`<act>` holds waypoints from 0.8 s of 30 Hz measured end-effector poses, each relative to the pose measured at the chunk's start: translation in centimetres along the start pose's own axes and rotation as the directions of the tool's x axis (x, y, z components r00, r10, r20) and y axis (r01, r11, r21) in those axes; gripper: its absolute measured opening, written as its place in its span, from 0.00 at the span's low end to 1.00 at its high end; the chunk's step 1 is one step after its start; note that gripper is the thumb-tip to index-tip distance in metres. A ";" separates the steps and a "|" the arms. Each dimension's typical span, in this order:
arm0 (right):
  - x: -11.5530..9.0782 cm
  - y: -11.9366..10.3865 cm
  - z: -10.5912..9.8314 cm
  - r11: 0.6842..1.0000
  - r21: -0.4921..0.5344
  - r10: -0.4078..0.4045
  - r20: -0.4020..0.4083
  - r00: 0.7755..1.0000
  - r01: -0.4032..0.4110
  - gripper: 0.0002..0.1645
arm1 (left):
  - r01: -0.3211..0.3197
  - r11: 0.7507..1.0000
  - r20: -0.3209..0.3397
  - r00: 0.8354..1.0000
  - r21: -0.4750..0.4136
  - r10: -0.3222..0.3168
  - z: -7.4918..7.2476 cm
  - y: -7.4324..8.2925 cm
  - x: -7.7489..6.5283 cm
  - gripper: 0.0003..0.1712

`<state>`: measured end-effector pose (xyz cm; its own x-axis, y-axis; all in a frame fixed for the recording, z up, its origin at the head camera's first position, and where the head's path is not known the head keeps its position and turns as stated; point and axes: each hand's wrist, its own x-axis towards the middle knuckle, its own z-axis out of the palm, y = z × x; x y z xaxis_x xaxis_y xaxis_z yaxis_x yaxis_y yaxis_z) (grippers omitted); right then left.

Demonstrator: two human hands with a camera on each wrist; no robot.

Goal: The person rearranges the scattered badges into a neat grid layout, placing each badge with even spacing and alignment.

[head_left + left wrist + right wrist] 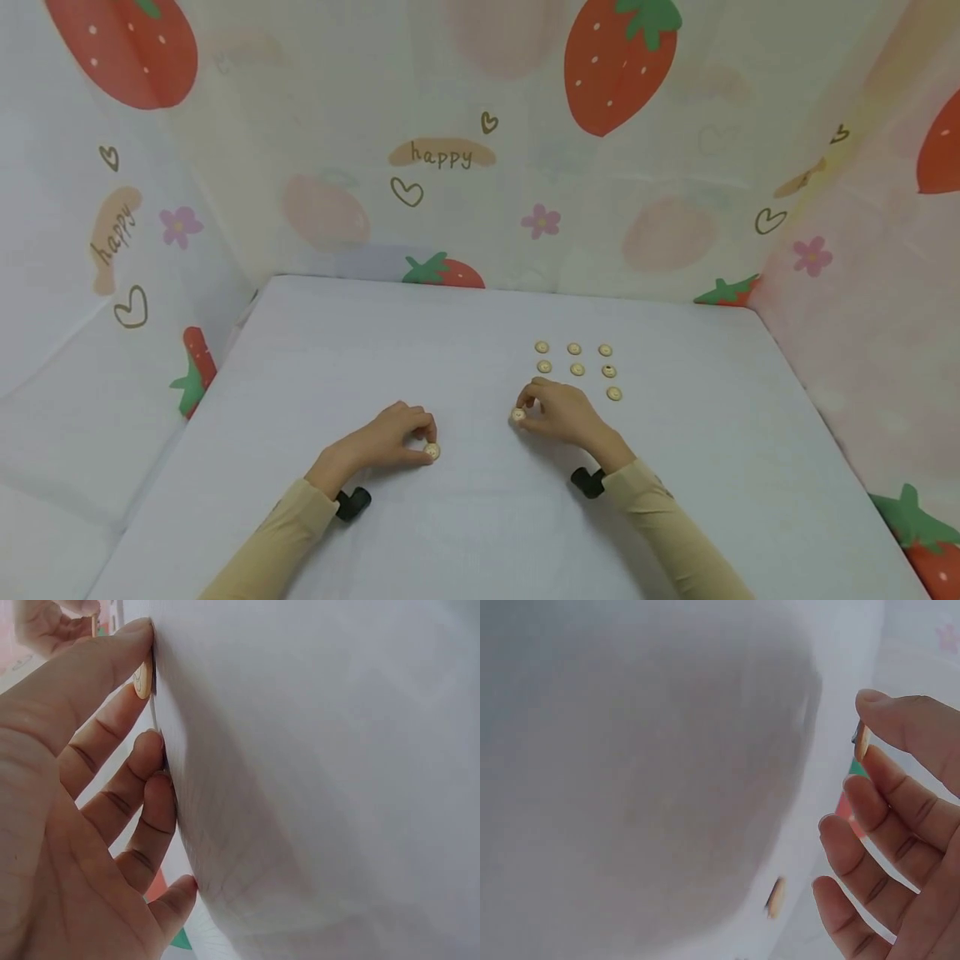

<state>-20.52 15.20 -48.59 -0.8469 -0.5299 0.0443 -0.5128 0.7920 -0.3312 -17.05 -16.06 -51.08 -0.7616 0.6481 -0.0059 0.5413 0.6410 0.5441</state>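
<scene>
Near the table's middle, my left hand (pixel 393 437) pinches a small round wooden button (pixel 432 451) between thumb and index finger. In the left wrist view this button (pixel 142 679) stands edge-on at the tabletop, partly hidden by the thumb; the other fingertips rest at the cloth. Farther right, my right hand (pixel 564 414) holds another round wooden button (pixel 518 414) by thumb and index finger. The right wrist view shows that button (pixel 862 742) just off the cloth, with a dark bit on its underside. My other right fingers are spread and loosely bent.
Beyond my right hand lie several similar buttons (pixel 577 369) in rough rows, with a single button (pixel 614 393) nearer me. White cloth covers the table (pixel 480 533). Strawberry-printed fabric walls (pixel 345 125) stand at the back and both sides.
</scene>
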 end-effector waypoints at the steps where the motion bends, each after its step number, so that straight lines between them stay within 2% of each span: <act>1: 0.0 0.2 0.0 1.000 -0.001 0.006 -0.003 1.000 -0.006 0.11 | -0.003 1.000 0.000 1.000 -0.001 0.003 0.0 0.0 0.0 0.10; 10: -0.4 2.3 -0.8 1.000 -0.015 0.019 -0.062 0.998 -0.020 0.10 | 0.030 0.999 0.011 0.999 -0.022 -0.030 -0.1 0.5 -0.3 0.10; 17: -1.0 3.5 -1.6 0.998 -0.023 0.051 -0.052 0.997 -0.053 0.11 | 0.046 0.998 0.010 0.999 -0.032 -0.046 -0.2 0.6 -0.3 0.10; 24: -1.5 5.0 -1.7 0.995 -0.063 0.066 -0.081 0.995 -0.071 0.09 | 0.040 0.999 0.006 0.999 -0.022 -0.040 -0.2 0.6 -0.3 0.10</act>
<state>-22.10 20.47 -48.75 -0.8874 -0.4504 0.0982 -0.4592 0.8453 -0.2732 -16.59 -15.94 -50.64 -0.7805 0.6243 -0.0328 0.5023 0.6575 0.5616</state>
